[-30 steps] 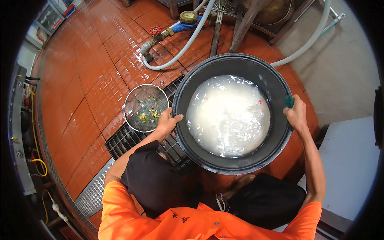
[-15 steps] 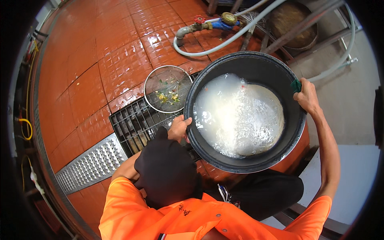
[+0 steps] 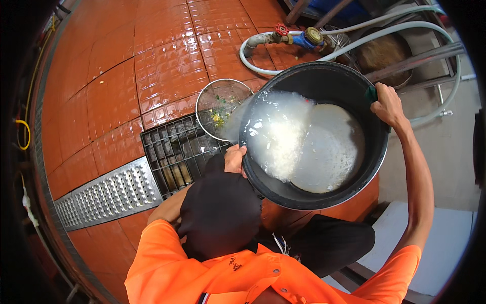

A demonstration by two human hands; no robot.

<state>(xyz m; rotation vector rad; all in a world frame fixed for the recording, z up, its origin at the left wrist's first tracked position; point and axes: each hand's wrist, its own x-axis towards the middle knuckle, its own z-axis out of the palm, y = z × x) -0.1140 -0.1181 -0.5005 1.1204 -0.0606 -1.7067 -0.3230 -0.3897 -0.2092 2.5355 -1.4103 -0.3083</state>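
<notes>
So we've got our left hand [image 3: 235, 160] hooked round the near-left rim of a big black pot [image 3: 334, 78], our right hand [image 3: 389, 105] gripping its far-right side. Pot's in front of us, tipped left, cloudy water [image 3: 276, 119] spilling toward a wire strainer [image 3: 208, 104] by the drain grate [image 3: 172, 142]. Red-handled valve [image 3: 281, 30] sits beyond.

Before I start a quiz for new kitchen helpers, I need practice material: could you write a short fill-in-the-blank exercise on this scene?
1. Cloudy water pours over the ____ side of the dark pot.
2. The patch beside the right grip is coloured ____.
3. The pipe's handwheel is ____.
4. The mesh strainer has a ____ shape.

Missing words: left; green; red; round.
</notes>
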